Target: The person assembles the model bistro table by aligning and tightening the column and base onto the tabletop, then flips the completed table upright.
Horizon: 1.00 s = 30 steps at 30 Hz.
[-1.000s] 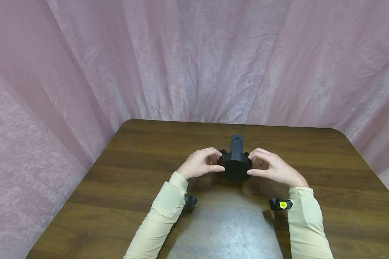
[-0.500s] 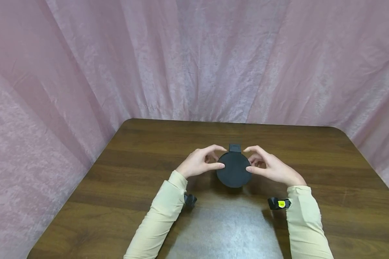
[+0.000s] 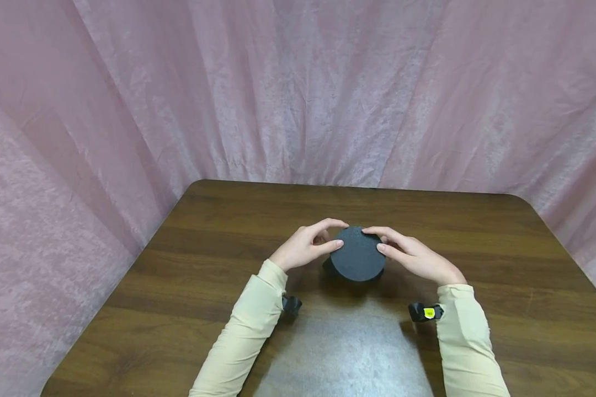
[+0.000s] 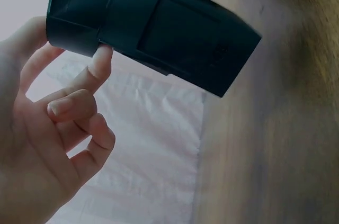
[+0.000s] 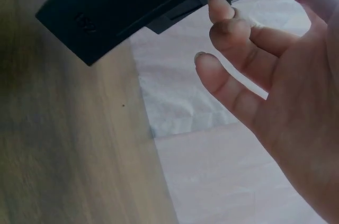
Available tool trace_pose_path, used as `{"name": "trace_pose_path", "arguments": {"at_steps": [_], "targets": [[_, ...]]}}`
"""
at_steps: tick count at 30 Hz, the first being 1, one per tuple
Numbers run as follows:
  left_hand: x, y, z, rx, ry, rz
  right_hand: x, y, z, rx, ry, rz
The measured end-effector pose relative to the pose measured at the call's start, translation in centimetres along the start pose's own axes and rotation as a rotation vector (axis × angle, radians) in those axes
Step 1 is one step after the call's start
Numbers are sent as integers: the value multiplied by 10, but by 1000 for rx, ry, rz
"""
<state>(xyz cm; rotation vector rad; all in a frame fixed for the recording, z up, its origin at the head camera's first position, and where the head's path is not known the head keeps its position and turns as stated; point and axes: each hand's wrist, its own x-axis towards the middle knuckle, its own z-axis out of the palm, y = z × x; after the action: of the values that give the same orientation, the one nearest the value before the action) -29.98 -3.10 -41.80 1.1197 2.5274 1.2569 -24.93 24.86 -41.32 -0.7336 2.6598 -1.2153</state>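
Observation:
A black round piece (image 3: pixel 357 255) with a flat disc face and flat blocky legs is held between both hands over the table, its disc turned up toward the head camera. My left hand (image 3: pixel 305 246) pinches its left rim, thumb on the face and index finger at the far edge. On the opposite rim, my right hand (image 3: pixel 417 255) grips it the same way. The left wrist view shows one broad leg (image 4: pixel 196 38) slanting down from the disc. In the right wrist view another leg (image 5: pixel 106 15) bears small raised marks. The other fingers are loosely bent.
A brown wood-grain table (image 3: pixel 218 237) lies beneath, with a bright glare patch in front of the hands. Pink curtains (image 3: pixel 298 94) hang behind its far edge. Small black wrist devices (image 3: pixel 425 312) sit at both sleeves.
The black piece has tipped: its leg, pointing away at the back before, has swung down out of the head view, and the disc face now shows. Both hands keep hold, fingers shifting slightly.

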Motion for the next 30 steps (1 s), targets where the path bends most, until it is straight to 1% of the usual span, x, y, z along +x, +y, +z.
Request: {"name": "trace_pose_path", "arguments": {"at_steps": [3, 8, 15, 18, 24, 27, 30], "targets": [[1, 0, 0, 3, -13, -4, 1, 1, 1, -2, -12, 13], [1, -2, 2, 12, -22, -14, 2, 3, 2, -1, -19, 11], [2, -6, 6, 60, -36, -24, 3, 5, 4, -19, -33, 19], [2, -7, 7, 57, -36, -30, 3, 6, 5, -7, -39, 12], [2, -8, 9, 9, -51, -87, 6, 13, 9, 9, -55, -25], [1, -9, 10, 16, -76, -120, 7, 15, 10, 0, -60, -34], [1, -10, 11, 9, -113, -142, 7, 15, 10, -20, -55, -24]]}}
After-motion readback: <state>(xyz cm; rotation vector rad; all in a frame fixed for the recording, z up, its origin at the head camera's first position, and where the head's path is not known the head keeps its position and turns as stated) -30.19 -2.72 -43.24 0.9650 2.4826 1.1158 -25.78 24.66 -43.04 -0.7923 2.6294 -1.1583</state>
